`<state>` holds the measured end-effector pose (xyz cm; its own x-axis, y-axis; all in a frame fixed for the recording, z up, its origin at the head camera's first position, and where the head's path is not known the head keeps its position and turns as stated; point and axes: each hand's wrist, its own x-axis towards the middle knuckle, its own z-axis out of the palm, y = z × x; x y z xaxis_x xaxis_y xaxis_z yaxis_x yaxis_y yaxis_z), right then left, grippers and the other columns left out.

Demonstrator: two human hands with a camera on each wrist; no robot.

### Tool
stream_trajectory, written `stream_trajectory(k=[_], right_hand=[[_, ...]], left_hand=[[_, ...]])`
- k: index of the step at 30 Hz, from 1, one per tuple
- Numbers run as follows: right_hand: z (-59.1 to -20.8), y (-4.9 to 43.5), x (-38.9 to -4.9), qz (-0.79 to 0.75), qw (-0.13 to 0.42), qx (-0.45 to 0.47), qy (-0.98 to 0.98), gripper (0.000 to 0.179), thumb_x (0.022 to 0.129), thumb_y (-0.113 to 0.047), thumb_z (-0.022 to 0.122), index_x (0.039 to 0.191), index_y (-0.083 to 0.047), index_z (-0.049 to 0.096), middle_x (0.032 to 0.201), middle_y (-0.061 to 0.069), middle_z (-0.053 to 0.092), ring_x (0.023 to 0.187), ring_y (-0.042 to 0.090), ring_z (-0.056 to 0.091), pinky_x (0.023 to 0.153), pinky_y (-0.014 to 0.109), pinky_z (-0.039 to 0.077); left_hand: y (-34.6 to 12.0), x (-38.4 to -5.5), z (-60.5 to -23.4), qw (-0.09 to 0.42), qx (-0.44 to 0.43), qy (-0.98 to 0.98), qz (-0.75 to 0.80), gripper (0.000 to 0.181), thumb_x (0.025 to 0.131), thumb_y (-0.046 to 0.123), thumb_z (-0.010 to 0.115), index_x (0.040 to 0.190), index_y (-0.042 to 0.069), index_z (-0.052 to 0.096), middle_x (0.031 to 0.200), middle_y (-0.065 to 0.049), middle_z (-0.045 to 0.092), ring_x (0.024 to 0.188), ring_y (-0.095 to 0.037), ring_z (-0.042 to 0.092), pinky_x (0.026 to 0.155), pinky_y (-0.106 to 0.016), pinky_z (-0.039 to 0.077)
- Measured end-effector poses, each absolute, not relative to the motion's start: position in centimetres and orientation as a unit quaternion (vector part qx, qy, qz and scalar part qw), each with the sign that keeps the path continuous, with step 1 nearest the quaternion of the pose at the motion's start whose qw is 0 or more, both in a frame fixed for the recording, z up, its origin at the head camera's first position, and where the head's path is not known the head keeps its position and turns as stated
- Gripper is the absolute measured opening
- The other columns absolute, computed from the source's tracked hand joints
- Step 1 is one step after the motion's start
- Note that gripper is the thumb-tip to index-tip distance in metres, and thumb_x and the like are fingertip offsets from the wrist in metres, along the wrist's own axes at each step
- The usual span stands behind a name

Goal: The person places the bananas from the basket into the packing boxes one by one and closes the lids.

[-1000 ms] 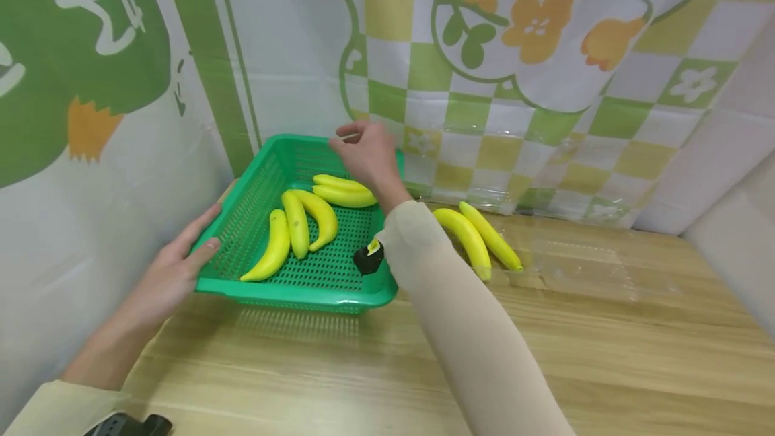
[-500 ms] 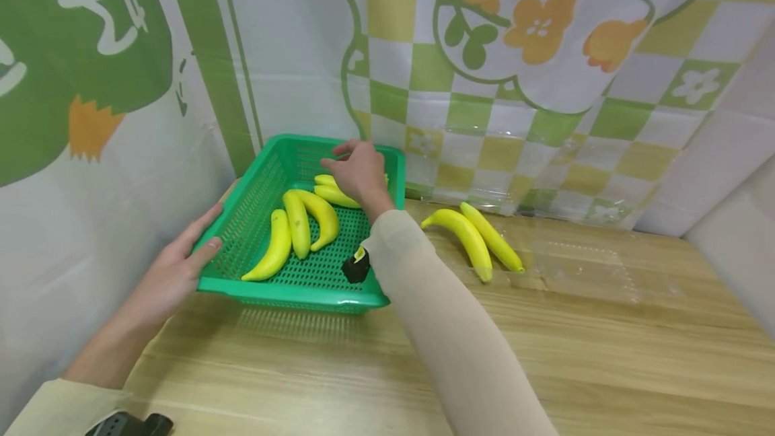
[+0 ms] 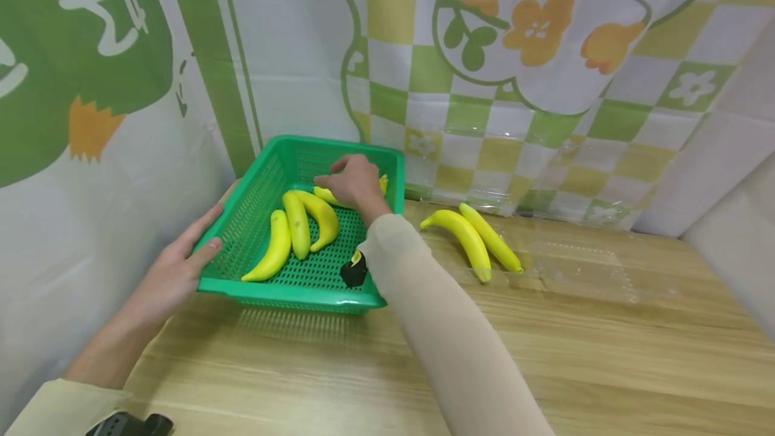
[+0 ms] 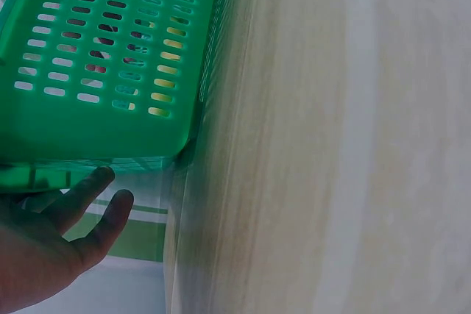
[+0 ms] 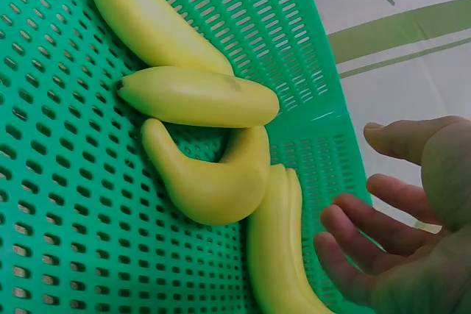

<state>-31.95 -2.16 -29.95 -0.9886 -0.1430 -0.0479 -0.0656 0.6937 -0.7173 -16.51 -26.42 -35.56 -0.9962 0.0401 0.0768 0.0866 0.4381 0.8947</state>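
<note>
A green perforated plastic basket (image 3: 290, 293) stands on the table with several yellow bananas inside. My left hand (image 3: 175, 271) holds its left rim, the thumb lying over the edge. In the left wrist view some of that hand's fingers (image 4: 110, 215) stick out by the basket's wall. Within the basket, my right hand (image 3: 354, 184) hovers over the two bananas (image 5: 276, 240) at the back and partly hides them. The right wrist view shows its fingers spread and loosely bent, nothing between them. Left of these lie a curved banana (image 3: 322, 221), a speckled banana (image 3: 297, 224) and another banana (image 3: 272, 247).
To the right of the basket, two more bananas (image 3: 469, 237) lie side by side on the wooden table (image 3: 575, 355). Clear plastic sheeting (image 3: 581, 268) covers the table's back right. A patterned cloth (image 3: 514, 86) hangs behind, and another covers the left side.
My right hand has come down and slightly left, deeper into the basket, covering more of the back bananas. The left hand and the basket have stayed where they were.
</note>
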Motion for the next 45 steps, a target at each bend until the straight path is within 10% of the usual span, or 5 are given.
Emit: stream_trajectory(k=[45], right_hand=[[-32.3, -3.0, -31.7, -0.184, 0.121, -0.097, 0.971, 0.055, 0.085, -0.034, 0.079, 0.126, -0.004, 0.058, 0.122, 0.008, 0.063, 0.095, 0.019, 0.056, 0.083, 0.03, 0.052]], left_hand=[[-26.3, -16.3, -35.6, 0.025, -0.047, -0.841, -0.538, 0.06, 0.107, 0.036, 0.039, 0.16, 0.03, 0.01, 0.166, -0.011, 0.005, 0.151, -0.039, 0.0, 0.116, -0.068, 0.001]])
